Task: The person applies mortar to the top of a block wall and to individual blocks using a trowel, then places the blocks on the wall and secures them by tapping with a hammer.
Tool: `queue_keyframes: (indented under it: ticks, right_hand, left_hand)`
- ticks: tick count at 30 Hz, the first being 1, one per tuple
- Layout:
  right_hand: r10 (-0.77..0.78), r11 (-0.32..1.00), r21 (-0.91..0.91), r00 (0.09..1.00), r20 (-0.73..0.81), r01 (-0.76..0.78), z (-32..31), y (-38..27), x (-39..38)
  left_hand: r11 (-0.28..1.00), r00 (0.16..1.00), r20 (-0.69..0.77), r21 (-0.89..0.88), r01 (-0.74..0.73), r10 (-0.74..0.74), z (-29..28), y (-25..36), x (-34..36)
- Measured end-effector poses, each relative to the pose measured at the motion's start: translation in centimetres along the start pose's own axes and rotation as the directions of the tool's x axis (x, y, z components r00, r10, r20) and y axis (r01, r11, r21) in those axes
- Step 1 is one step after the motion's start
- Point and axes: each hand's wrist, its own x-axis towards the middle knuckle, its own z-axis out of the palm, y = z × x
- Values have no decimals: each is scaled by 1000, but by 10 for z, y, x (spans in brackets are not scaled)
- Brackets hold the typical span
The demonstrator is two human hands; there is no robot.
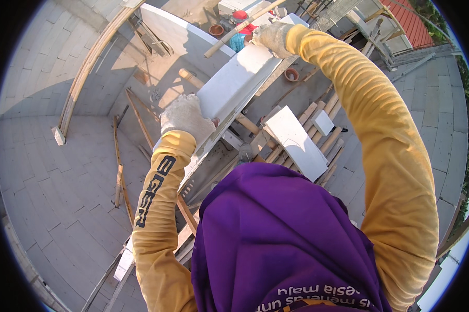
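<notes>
A long white lightweight building block [237, 78] lies along the top of a narrow wall [193, 162] that runs from lower left to upper right. My left hand [185, 117], in a pale knit glove, is closed round its near end, with the thumb side at the lower corner. At the far end my right hand [272, 39], gloved alike, grips the block from above. Its fingertips are partly hidden. Both arms wear yellow sleeves and reach well apart. A purple cloth in the foreground hides part of the wall below.
Below on the right, another white block [299, 145] and a smaller piece [323, 123] rest on wooden poles [334, 138]. A bucket [291, 75] stands beyond. Past the wall, a person in red and blue [239, 39] is close to my right hand. A bamboo pole [239, 30] crosses there.
</notes>
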Motion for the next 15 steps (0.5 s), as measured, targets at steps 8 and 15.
queue_keyframes:
  ticks: [8, 15]
  right_hand:
    - [24, 999, 41, 998, 53, -26, 2, 2, 3]
    - [66, 984, 161, 994, 84, -78, 2, -1, 0]
  left_hand:
    - [1000, 1000, 5, -6, -23, 23, 4, 3, 2]
    - [1000, 1000, 4, -17, -16, 16, 15, 2, 8]
